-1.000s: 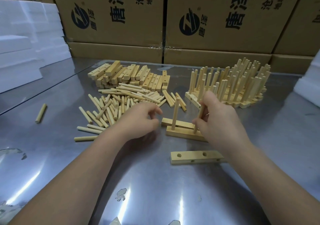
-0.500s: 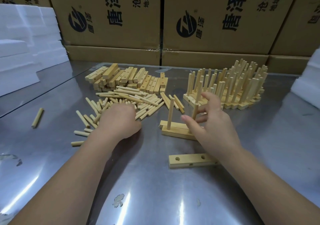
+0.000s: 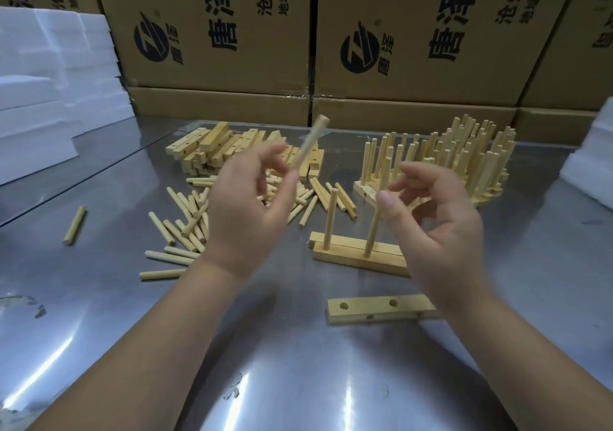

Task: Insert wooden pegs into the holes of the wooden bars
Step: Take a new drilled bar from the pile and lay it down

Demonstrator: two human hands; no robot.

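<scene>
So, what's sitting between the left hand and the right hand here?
In the head view, a pale wooden bar holding two upright round wooden pegs lies between the left hand and the right hand.

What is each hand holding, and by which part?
The left hand pinches a pale round wooden peg by its lower end; the right hand holds nothing.

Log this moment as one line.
left hand: pinches raised pale wooden peg | right hand: holds nothing | pale rectangular wooden bar: carries two upright pegs | nearer drilled wooden bar: holes unfilled
</scene>
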